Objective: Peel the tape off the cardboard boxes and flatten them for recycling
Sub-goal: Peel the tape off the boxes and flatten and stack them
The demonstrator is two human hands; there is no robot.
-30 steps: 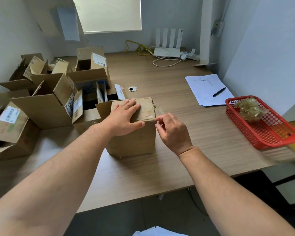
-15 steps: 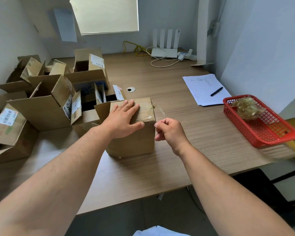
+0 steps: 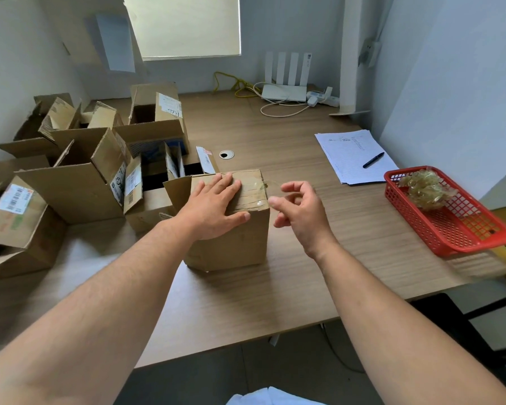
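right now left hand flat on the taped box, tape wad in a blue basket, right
The head view shows the basket is red, not blue. The left hand is flat on the taped box, and the tape wad lies in it.

The box [image 3: 231, 244] is matt brown corrugated cardboard, its top banded with glossy clear plastic tape [image 3: 253, 190] that catches the light. The table [image 3: 275, 287] is smooth wood-grain laminate with a dull sheen. The basket [image 3: 450, 229] is red plastic mesh and holds a shiny, crinkled, yellowish tape wad [image 3: 427, 190]. Matt white lined paper [image 3: 348, 153] lies under a black plastic pen [image 3: 373, 160].
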